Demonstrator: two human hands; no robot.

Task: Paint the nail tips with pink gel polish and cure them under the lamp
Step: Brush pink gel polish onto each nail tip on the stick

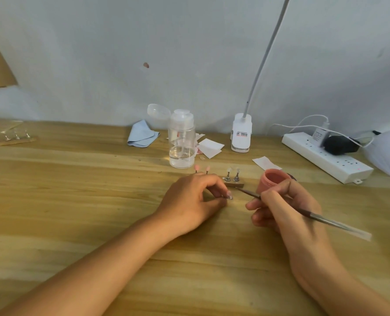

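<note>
- The wooden tabletop (75, 201) carries everything and meets a pale wall at the back
- A white power strip (326, 158) lies at the back right with a black plug and a white adapter in it
- A white lamp (241, 133) stands at the back centre, its thin neck rising out of view
- A clear pump bottle (181, 142) stands left of the lamp with its lid flipped open; a blue cloth (142, 134) lies beside it
- The left hand (189, 201) rests on the tabletop, its grip pinched on one nail tip (229, 197) at the fingertips
- The right hand (287, 208) has its grip closed round a brush (314, 216), whose point aims at that nail tip and stops just beside it
- An open pink gel jar (272, 180) sits just behind the right hand
- A small wooden holder (233, 184) lies between jar and left hand, partly hidden
- Two clear tips (229, 170) stand upright on the holder; two pink tips (196, 168) show above the left knuckles
</note>
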